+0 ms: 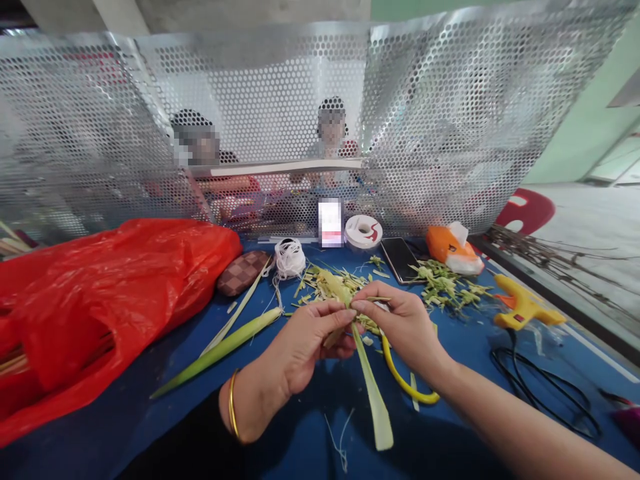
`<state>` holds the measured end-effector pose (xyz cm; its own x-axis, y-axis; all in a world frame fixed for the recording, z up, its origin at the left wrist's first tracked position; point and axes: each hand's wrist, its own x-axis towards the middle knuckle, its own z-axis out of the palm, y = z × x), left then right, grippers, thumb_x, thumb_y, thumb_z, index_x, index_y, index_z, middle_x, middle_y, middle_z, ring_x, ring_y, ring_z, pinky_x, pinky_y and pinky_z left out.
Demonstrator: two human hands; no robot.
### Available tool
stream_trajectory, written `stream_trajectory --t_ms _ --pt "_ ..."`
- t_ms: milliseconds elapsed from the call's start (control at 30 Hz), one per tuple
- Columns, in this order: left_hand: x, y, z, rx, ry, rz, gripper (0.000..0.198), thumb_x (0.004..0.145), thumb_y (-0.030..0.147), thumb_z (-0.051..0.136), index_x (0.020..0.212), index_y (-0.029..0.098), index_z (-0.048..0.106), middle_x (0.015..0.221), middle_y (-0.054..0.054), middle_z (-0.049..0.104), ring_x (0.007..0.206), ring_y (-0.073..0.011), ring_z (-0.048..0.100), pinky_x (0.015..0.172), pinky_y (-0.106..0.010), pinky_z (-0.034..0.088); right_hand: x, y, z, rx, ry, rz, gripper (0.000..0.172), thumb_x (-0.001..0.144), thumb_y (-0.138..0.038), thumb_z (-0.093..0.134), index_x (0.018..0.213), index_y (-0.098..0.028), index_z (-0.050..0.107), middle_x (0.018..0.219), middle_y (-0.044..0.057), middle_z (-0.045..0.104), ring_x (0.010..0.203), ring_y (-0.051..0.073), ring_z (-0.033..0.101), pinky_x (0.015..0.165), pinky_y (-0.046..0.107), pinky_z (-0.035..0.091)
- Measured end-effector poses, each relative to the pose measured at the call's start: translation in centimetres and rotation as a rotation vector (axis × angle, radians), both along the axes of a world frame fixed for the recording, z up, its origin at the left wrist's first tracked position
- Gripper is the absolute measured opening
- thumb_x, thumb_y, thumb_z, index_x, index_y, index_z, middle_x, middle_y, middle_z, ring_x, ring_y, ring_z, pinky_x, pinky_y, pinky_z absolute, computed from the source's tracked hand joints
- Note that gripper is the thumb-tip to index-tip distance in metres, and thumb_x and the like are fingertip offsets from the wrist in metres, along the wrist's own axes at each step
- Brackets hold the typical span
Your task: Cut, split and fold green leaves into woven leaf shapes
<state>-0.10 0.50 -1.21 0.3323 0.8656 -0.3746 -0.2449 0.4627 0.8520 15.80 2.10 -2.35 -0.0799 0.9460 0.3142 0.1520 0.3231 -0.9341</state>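
My left hand (320, 337) is closed in a pinch on a long pale-green leaf strip (370, 393), whose wide cut end hangs down toward me. Fingers of my right hand (395, 317) pinch at the strip's upper part, with their tips meeting my left thumb. A thin brownish piece shows by the right fingers, but I cannot make out what it is. Just beyond both hands lies a heap of pale leaf scraps (325, 283). To the left rests a pointed green leaf bundle (220, 353). A curved yellow tube (405, 387) lies under my right wrist.
A red plastic bag (125, 293) covers the left. Behind are white string (290, 259), a checkered pouch (243, 273), a spool (363, 232), a phone (400, 260) and a tissue pack (453, 250). A yellow glue gun (525, 303) with black cord sits right. People sit beyond the perforated screen (280, 87).
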Motion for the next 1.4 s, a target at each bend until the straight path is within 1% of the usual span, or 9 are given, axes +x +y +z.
stream_trajectory --t_ms 267,400,567,733,867,1133,1233,1333,1400 --pt "0.3 0.0 0.0 -0.043 -0.036 0.027 0.016 0.069 0.024 0.077 0.079 0.016 0.069 0.074 -0.002 0.070 0.056 -0.0095 0.063 0.057 -0.020 0.050 0.0 -0.1 -0.3 0.001 -0.022 -0.011 0.011 0.075 -0.028 0.067 0.068 -0.020 0.066 0.069 0.000 0.064 0.068 0.016 0.058 0.066 0.029 0.045" --pt "0.3 0.1 -0.3 0.010 0.015 0.084 0.019 0.071 0.028 0.077 0.083 0.016 0.070 0.076 -0.003 0.072 0.062 -0.0116 0.066 0.064 -0.023 0.052 0.2 0.0 -0.3 0.009 -0.041 -0.027 0.011 0.077 -0.029 0.066 0.069 -0.020 0.067 0.070 0.000 0.064 0.070 0.016 0.058 0.068 0.030 0.044" --pt "0.4 -0.1 0.3 0.037 0.073 0.118 0.026 0.078 0.038 0.068 0.085 0.014 0.070 0.078 -0.007 0.073 0.058 -0.0133 0.065 0.062 -0.027 0.052 0.2 0.1 -0.3 -0.030 -0.033 -0.031 0.011 0.076 -0.030 0.066 0.070 -0.021 0.067 0.069 0.000 0.064 0.068 0.016 0.057 0.065 0.029 0.044" --pt "0.6 -0.2 0.1 0.053 0.115 0.124 0.022 0.067 0.032 0.079 0.076 0.014 0.069 0.069 -0.002 0.069 0.058 -0.0114 0.062 0.063 -0.026 0.051 0.0 0.1 -0.3 -0.004 -0.045 -0.042 0.013 0.075 -0.031 0.066 0.067 -0.021 0.066 0.069 0.001 0.066 0.069 0.017 0.058 0.066 0.030 0.044" --pt "0.7 -0.2 -0.5 0.036 0.098 0.110 0.019 0.065 0.026 0.080 0.076 0.015 0.070 0.070 -0.001 0.069 0.057 -0.0089 0.060 0.062 -0.023 0.048 0.1 -0.2 -0.3 -0.011 -0.103 -0.043 0.013 0.076 -0.029 0.064 0.066 -0.020 0.064 0.068 0.000 0.064 0.067 0.017 0.057 0.065 0.029 0.042" --pt "1.0 0.0 -0.6 0.021 0.099 0.107 0.016 0.061 0.019 0.078 0.071 0.015 0.067 0.066 -0.001 0.067 0.060 -0.0113 0.061 0.063 -0.025 0.049 0.0 -0.4 -0.8 0.027 -0.179 -0.112 0.013 0.077 -0.027 0.060 0.066 -0.020 0.062 0.065 -0.001 0.061 0.064 0.016 0.054 0.064 0.029 0.040" --pt "1.0 -0.2 -0.8 0.022 0.139 0.100 0.015 0.062 0.021 0.078 0.069 0.015 0.066 0.064 -0.001 0.067 0.056 -0.0104 0.058 0.061 -0.025 0.049 0.5 -0.1 -0.1 -0.006 -0.221 -0.056 0.014 0.078 -0.029 0.059 0.068 -0.020 0.063 0.068 0.001 0.064 0.067 0.017 0.057 0.066 0.030 0.042" --pt "1.1 -0.4 -0.8 0.037 0.178 0.064 0.015 0.064 0.025 0.077 0.067 0.014 0.067 0.063 -0.002 0.068 0.052 -0.0094 0.056 0.059 -0.024 0.047 1.3 0.2 1.2 -0.009 -0.278 0.054 0.015 0.080 -0.032 0.058 0.076 -0.020 0.067 0.079 0.003 0.068 0.078 0.020 0.061 0.074 0.033 0.044" --pt "1.2 -0.5 -0.7 0.049 0.205 0.054 0.016 0.064 0.027 0.077 0.066 0.013 0.068 0.062 -0.002 0.068 0.050 -0.0087 0.056 0.057 -0.023 0.045 1.5 0.2 1.8 -0.026 -0.340 0.135 0.018 0.081 -0.035 0.059 0.075 -0.021 0.069 0.080 0.004 0.068 0.078 0.020 0.061 0.074 0.033 0.044"
